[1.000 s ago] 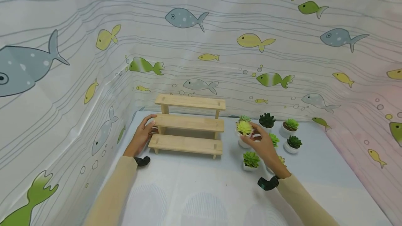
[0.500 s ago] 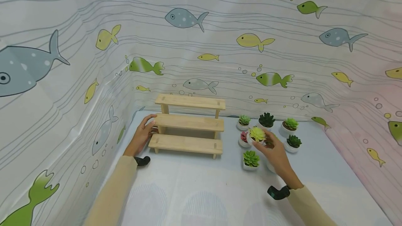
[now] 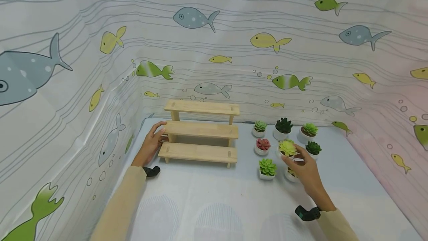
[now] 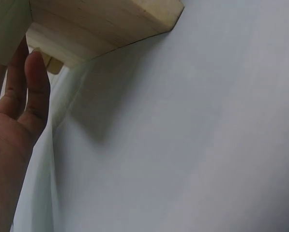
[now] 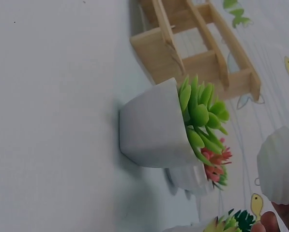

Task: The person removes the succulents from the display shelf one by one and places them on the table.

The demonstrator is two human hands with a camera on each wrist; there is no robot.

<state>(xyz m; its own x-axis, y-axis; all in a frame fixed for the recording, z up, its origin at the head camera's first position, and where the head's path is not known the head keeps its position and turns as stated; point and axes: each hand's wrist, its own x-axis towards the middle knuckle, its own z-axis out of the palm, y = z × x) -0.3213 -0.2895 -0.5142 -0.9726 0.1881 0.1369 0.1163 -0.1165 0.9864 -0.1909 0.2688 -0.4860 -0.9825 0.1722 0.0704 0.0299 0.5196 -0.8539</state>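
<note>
My right hand (image 3: 305, 168) holds a white pot with a yellow-green succulent (image 3: 287, 148) by its side, raised among the other pots. In the right wrist view, that ribbed white pot (image 5: 279, 166) appears at the right edge, fingertips (image 5: 267, 222) below it. At the left end of a three-tier wooden display stand (image 3: 200, 129), my left hand (image 3: 152, 145) grips the middle board. The left wrist view has the left fingers (image 4: 35, 82) against the wood, some fingertips hidden by a board. All three tiers are bare.
Around my right hand stand several potted succulents: a red one (image 3: 262, 146), a bright green one (image 3: 267, 167), a pale green one (image 3: 259, 128), dark green ones (image 3: 283, 125) (image 3: 313, 148) and another green one (image 3: 308, 132). A partly hidden pot (image 3: 291, 174) sits under the hand. Fish-patterned sheeting (image 3: 214, 44) surrounds the table.
My right hand has carried the yellow-green succulent rightward and slightly down, uncovering the red succulent and the pale green one. The left hand stays at the stand.
</note>
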